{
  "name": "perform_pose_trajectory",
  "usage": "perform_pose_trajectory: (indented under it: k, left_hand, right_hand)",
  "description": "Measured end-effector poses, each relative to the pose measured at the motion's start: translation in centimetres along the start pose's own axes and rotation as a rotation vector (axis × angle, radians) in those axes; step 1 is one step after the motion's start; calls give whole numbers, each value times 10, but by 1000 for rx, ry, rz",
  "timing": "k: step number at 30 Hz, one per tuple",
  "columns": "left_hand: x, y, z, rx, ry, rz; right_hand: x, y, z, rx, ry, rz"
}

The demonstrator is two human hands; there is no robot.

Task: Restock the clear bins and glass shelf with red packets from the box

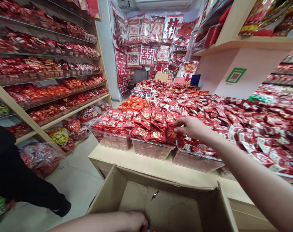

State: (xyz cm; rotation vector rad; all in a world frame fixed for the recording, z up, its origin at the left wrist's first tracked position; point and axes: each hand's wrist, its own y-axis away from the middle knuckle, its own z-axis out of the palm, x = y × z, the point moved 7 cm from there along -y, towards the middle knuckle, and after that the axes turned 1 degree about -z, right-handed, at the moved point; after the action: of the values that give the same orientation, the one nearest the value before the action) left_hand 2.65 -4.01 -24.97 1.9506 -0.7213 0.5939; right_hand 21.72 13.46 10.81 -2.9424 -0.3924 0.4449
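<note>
My right hand (193,127) reaches over the display table. Its fingers are bent but slightly apart, and the tips touch small red packets with gold print (157,135) at the right side of the middle clear plastic bin (151,149). Inside the near part of an open cardboard box (170,206) is my left hand (136,221), its fingers curled closed. A sliver of red shows by its fingertips at the bottom edge; what it holds is hidden. A small shiny scrap (155,195) lies on the box floor.
Clear bins of red packets flank the middle one: a left bin (115,141) and a right bin (197,159). Heaped packets (185,103) cover the table behind. Packed shelves (47,80) line the left wall. A person's black-clothed leg (27,180) stands at left near plastic bags (43,158).
</note>
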Motion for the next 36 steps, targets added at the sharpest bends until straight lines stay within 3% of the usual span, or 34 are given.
perform_pose_trajectory:
  k: [4, 9, 12, 15, 16, 18, 21, 24, 30, 34, 36]
  left_hand:
    - [25, 17, -44, 21, -89, -70]
    - [85, 48, -115, 183, 580, 85]
    - [119, 69, -139, 308, 810, 218]
    - [142, 89, -159, 519, 990, 328]
    - [146, 96, -166, 594, 1063, 364]
    - [150, 106, -178, 705, 1191, 427]
    - [151, 113, -189, 765, 1294, 480]
    - [149, 112, -187, 754, 1376, 505]
    - [144, 102, -173, 719, 1365, 517]
    - [132, 101, -171, 809, 1311, 484]
    - [130, 103, -171, 819, 1350, 493]
  right_hand:
    - [-3, 6, -2, 12, -14, -2]
    - [-3, 10, -6, 59, -23, -26]
    - [-9, 20, -16, 211, -29, -65]
    - [-21, 45, -19, 366, -153, -64]
    - [-25, 53, -12, 350, -244, -51]
    - [-37, 69, 15, 180, -495, -17]
    - [-55, 90, 66, -117, -858, 37]
    - [-56, 98, 93, -133, -1118, 119]
    - [-45, 101, 101, -70, -1128, 133]
    - [-50, 102, 106, -70, -1065, 94]
    - [-51, 101, 103, 23, -1011, 33]
